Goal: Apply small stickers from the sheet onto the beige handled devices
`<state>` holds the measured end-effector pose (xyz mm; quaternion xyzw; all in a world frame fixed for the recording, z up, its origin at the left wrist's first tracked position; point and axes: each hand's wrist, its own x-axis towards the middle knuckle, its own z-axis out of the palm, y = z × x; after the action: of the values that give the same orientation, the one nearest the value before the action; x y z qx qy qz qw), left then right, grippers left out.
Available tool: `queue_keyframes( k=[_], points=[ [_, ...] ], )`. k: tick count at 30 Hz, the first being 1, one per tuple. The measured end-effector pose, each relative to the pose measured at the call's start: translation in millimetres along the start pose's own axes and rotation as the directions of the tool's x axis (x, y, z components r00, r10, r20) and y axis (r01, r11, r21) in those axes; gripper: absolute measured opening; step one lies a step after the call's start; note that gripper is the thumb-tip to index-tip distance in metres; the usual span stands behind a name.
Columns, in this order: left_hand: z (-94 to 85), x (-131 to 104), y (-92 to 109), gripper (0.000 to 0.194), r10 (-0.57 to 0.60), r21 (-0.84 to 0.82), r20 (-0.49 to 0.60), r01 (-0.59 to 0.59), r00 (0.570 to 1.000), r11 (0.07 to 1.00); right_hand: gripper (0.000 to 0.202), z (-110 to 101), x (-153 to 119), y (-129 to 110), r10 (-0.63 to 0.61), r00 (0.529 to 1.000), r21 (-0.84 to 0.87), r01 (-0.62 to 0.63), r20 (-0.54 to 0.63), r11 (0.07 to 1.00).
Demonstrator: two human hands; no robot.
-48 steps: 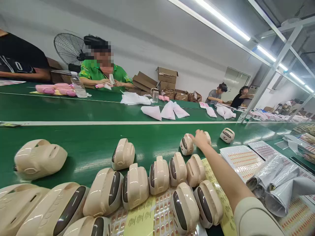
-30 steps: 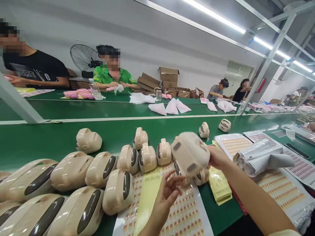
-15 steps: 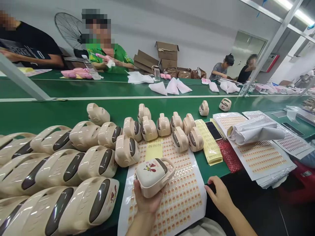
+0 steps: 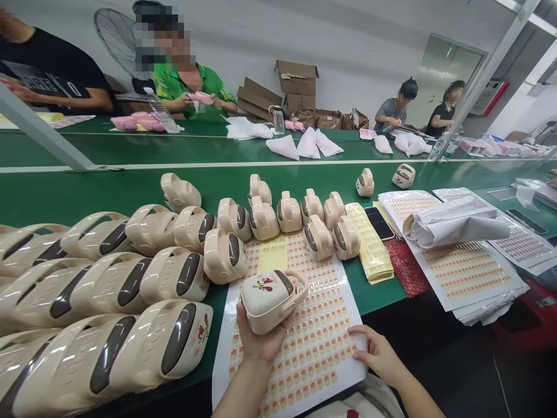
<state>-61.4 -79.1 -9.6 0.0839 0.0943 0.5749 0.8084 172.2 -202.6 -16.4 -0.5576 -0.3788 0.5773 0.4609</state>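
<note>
My left hand (image 4: pixel 262 342) is closed around the lower side of a small cream portable speaker (image 4: pixel 266 310), tilted with its face up. It has a carry handle, a dark glossy panel and a red printed figure on its pale front. Below it lies a white sheet of round orange stickers (image 4: pixel 315 331), reaching over the table's near edge. My right hand (image 4: pixel 378 353) is at this sheet's right edge, thumb and forefinger apart, holding nothing. A yellow label sheet (image 4: pixel 274 255) lies on the sticker sheet's far part, with several more speakers (image 4: pixel 317 238) around it.
Rows of cream speakers (image 4: pixel 174 342) crowd the left of the green table (image 4: pixel 304 174). To the right are yellow label strips (image 4: pixel 369 247), a phone (image 4: pixel 378 223), red bubble wrap (image 4: pixel 404 267) and stacked sticker sheets (image 4: pixel 470 278). Across the table sit several people (image 4: pixel 213 81).
My right hand has moved left, from beside the sticker sheet to its right edge. The speaker stays in my left hand, in nearly the same pose. The view has shifted slightly.
</note>
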Motion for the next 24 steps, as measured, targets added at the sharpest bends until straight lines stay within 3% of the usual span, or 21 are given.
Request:
queue_keyframes(
  k=[4, 7, 10, 15, 17, 20, 24],
  points=[
    [1.7, 1, 1, 0.057, -0.011, -0.026, 0.0, 0.011, 1.0, 1.0, 0.027, 4, 3, -2, 0.056, 0.996, -0.04, -0.059, -0.073, 0.997],
    [-1.3, 2, 1, 0.059, -0.003, -0.029, 0.015, 0.004, 1.0, 1.0, 0.014, 5, 5, 5, 0.034, 0.992, -0.089, -0.045, -0.121, 0.995],
    [-1.4, 2, -1, 0.058, 0.003, -0.075, 0.084, 0.003, 0.996, 0.997, 0.018, 0, 2, 5, -0.059, 0.984, -0.167, 0.03, -0.17, 0.986],
    [16.4, 0, -12, 0.048, 0.011, -0.193, 0.292, 0.048, 0.956, 0.98, 0.015, -4, -1, -34, -0.378, 0.835, -0.34, 0.247, -0.4, 0.907],
    [26.3, -2, -17, 0.048, -0.004, -0.204, 0.331, 0.076, 0.944, 0.976, 0.016, 11, 4, -59, -0.417, 0.835, -0.275, 0.333, -0.357, 0.902],
    [38.8, -5, -26, 0.044, -0.002, -0.199, 0.346, 0.076, 0.938, 0.977, 0.014, 49, 18, -90, -0.432, 0.873, -0.119, 0.415, -0.227, 0.902],
    [49.1, -11, -33, 0.041, -0.028, -0.208, 0.334, 0.102, 0.942, 0.973, 0.014, 92, 37, -109, -0.439, 0.89, -0.037, 0.438, -0.119, 0.898]
  ],
)
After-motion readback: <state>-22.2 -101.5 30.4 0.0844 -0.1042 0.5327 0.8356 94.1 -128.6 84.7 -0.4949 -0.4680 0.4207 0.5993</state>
